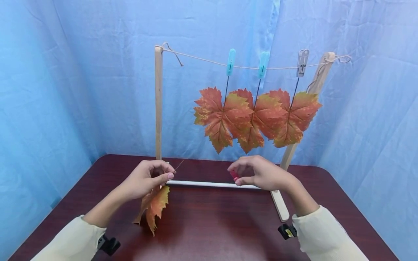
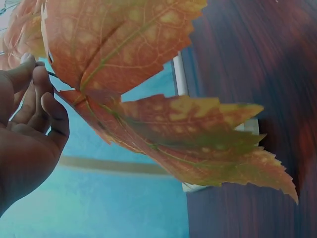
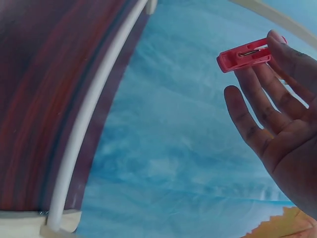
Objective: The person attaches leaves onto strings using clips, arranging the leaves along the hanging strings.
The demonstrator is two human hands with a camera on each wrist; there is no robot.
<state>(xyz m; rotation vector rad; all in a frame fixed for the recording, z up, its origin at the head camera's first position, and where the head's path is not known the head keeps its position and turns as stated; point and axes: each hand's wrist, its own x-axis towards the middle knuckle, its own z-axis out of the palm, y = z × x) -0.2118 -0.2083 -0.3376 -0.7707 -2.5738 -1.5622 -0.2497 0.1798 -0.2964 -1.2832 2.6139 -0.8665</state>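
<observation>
My left hand (image 1: pixel 147 179) pinches the thin dark stem of an orange and yellow artificial maple leaf (image 1: pixel 156 206), which hangs below the fingers. In the left wrist view the leaf (image 2: pixel 148 124) spreads out to the right of the fingertips. Thumb and fingers of my right hand (image 1: pixel 261 174) pinch a red clothespin (image 3: pixel 245 54) at one end. Above the hands, three similar leaves (image 1: pixel 223 116) hang by their stems from a string (image 1: pixel 199 57). Two light blue clothespins (image 1: pixel 230 62) and a grey clothespin (image 1: pixel 302 63) hold them there.
The string runs between a left wooden post (image 1: pixel 158 105) and a right wooden post (image 1: pixel 320 76). A white rod (image 1: pixel 202 184) joins the posts low down, above the dark red-brown table (image 1: pixel 202 224). Light blue curtains (image 1: pixel 114 72) surround the table.
</observation>
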